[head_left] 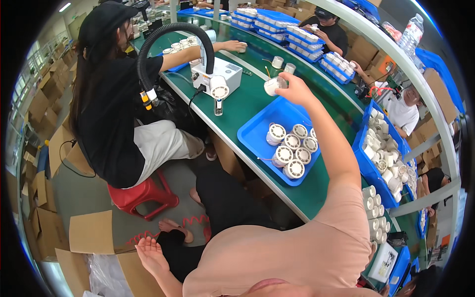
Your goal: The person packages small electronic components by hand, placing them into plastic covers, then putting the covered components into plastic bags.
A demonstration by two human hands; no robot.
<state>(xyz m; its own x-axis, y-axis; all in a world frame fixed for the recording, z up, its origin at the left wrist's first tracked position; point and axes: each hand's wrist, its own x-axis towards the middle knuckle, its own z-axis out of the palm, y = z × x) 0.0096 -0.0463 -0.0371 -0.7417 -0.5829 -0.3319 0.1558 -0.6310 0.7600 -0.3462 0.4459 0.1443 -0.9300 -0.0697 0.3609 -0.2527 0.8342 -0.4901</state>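
Observation:
My right hand reaches out over the green work surface. Its thumb and fingers close on a white cylindrical part, which has a thin wire standing up from it and a clear-looking side. Just below that hand, a blue tray holds several white round parts with slotted ends, a few with loose wires. My left hand hangs low at the left, away from the table, fingers stretched out and nothing in it. Beneath it stands an open cardboard box with clear plastic inside.
A white boxy machine with a black flexible hose stands at the table's near edge. A co-worker sits left on a red stool. Two more cylinders stand farther back. Loaded blue bins line the right side.

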